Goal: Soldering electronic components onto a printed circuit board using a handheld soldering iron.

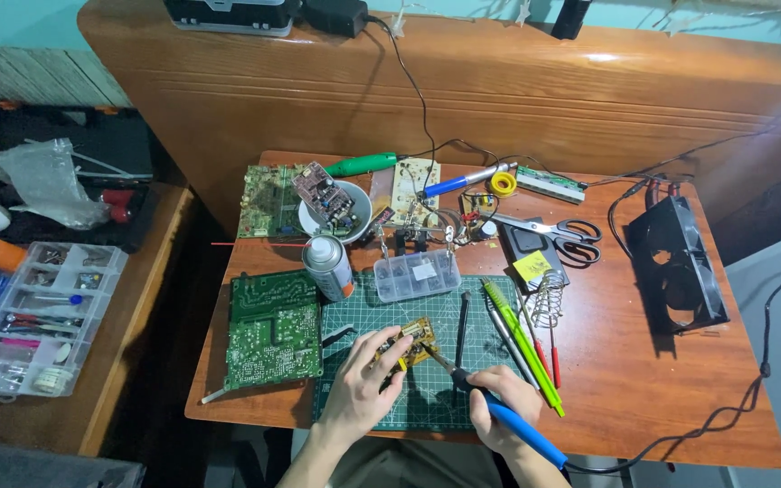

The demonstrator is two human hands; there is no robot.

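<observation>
Pinching a small board (411, 342) near the table's front edge, left fingers (381, 348) steady it; right fingers (490, 393) grip an iron (508, 420), tip angled up-left at it.

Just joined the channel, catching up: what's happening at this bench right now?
A person is soldering at a small wooden table. The left hand steadies a small yellowish circuit board on the green cutting mat. The right hand holds a blue-handled soldering iron, tip at the board's edge. A larger green circuit board lies left of the mat; a spray can and clear parts box stand behind it.
</observation>
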